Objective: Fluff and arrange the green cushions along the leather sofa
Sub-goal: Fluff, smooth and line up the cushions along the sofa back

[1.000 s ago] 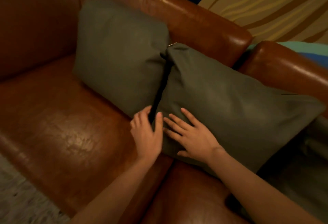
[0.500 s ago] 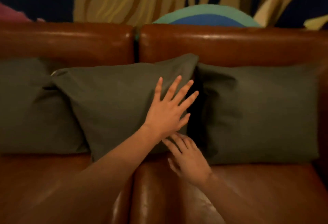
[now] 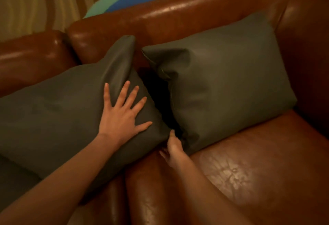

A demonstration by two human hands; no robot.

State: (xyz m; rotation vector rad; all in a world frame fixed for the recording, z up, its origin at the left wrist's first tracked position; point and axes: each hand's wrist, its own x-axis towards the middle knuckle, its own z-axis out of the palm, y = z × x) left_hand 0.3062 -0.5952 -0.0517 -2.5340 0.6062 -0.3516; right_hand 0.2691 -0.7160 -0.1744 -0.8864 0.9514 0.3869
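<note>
Risk: left hand (image 3: pixel 122 116) spread flat on the left cushion (image 3: pixel 58 117); right hand (image 3: pixel 173 147) pinching its corner could drag it off the sofa (image 3: pixel 249 171).

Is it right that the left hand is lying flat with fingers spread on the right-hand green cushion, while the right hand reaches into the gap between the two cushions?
Not quite. The head view shows the left hand flat, fingers spread, on the left-hand cushion, not the right-hand cushion. The right hand does reach into the gap between them.

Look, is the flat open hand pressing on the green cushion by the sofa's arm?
No, the left hand lies flat on the other green cushion.
</note>
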